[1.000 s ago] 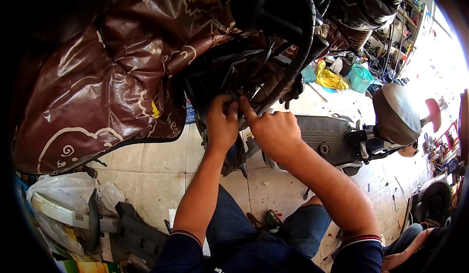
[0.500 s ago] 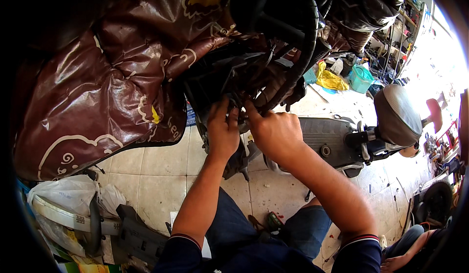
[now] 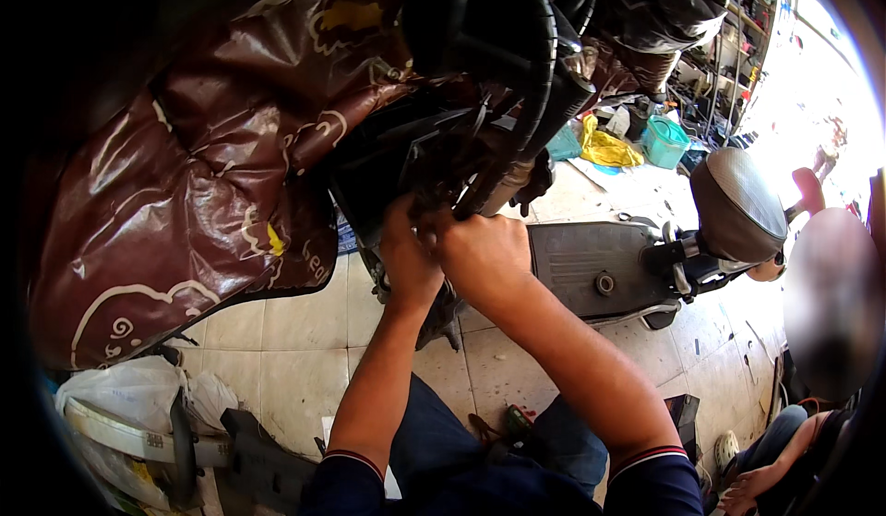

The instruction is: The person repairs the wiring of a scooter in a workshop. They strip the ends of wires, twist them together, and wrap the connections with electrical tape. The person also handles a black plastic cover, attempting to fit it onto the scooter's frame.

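Observation:
Both my hands meet at the dark front section of a scooter, below its handlebar. My left hand [image 3: 408, 256] is closed, its fingertips pressed in among the dark parts there. Right against it, my right hand [image 3: 486, 256] is closed too, fingers curled inward. Whatever they pinch is hidden by the hands and shadow. A thick black cable [image 3: 544, 101] with a spiral wrap curves down just beyond my right hand. The scooter's ribbed grey footboard [image 3: 591, 267] stretches to the right, ending at a rounded grey seat [image 3: 738, 202].
A shiny brown padded cover [image 3: 212, 211] drapes over the left side. Plastic-wrapped parts [image 3: 129, 405] and a black panel [image 3: 263, 465] lie at lower left. Beyond the scooter are a yellow bag [image 3: 609, 147] and a turquoise bucket [image 3: 665, 141]. Another person's arm [image 3: 780, 465] shows at lower right.
My right index finger, pointing forward before, is now curled in, and my hands are closer together. The view has shifted slightly, and more of the other person shows at the right.

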{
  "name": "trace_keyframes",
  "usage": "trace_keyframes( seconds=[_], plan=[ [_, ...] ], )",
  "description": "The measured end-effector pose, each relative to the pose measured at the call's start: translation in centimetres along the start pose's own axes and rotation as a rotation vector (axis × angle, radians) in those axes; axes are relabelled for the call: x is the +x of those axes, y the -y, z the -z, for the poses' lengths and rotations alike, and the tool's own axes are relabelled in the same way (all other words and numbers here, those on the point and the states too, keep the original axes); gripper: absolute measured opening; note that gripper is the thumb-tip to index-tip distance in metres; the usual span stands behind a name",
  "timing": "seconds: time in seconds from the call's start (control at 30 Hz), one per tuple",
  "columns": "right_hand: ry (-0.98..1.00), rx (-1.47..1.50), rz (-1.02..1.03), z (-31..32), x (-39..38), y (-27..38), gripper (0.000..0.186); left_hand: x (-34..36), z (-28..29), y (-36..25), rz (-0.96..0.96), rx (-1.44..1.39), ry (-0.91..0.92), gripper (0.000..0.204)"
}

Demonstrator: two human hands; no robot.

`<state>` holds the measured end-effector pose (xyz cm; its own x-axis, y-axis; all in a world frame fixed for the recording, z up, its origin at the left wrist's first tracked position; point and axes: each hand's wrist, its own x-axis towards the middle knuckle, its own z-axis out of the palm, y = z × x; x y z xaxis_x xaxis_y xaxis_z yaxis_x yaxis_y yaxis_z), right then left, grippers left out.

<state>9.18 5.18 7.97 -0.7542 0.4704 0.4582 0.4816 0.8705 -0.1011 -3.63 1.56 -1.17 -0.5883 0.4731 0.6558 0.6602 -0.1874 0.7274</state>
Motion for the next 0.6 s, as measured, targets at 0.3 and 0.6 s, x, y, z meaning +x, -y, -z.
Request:
trace_keyframes(
  seconds=[0.3,0.6],
  plan=[
    [0.014,0.008,-0.013,0.4,-0.4,0.3,0.017,0.7,0.7,1.0,-0.383,0.383,0.079,0.049],
    [0.044,0.066,-0.017,-1.0,0.2,-0.4,0.031,1.0,0.7,0.3,-0.026,0.036,0.013,0.044]
  ],
)
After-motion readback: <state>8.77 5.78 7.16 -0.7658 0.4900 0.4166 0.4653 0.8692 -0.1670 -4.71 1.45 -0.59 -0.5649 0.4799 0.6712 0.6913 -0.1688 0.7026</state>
